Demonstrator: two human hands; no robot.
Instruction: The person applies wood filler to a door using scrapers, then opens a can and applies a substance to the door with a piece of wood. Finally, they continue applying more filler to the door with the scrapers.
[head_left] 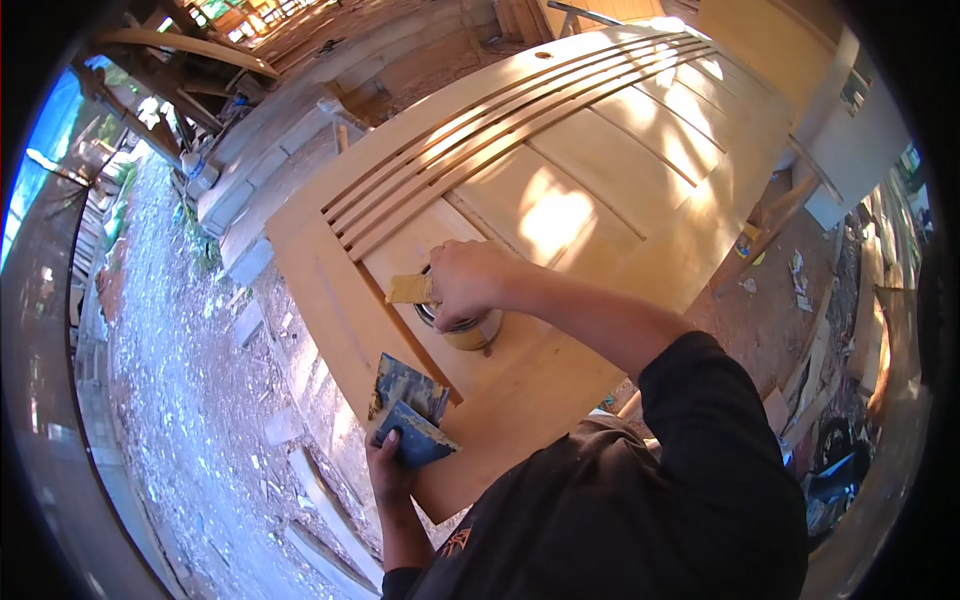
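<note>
My left hand (388, 460) is closed around the lower edge of a blue putty spreader (416, 436). A second dark blue spreader (408, 388), smeared with yellowish putty, stands against the first, above my fingers. My right hand (468, 280) is closed over an open can (472, 334) and grips a flat, yellowish scraper (409, 289) that sticks out to the left. The can sits on a wooden door panel (540, 385), and my right hand hides most of its opening. The panel has long parallel slots near its far side.
A stepped block wall (290, 135) runs behind the panel at the left. Gravelly ground (190, 400) with loose wood pieces lies to the left. A pale board (850, 150) stands at the right, with scrap wood (815, 350) and litter below it.
</note>
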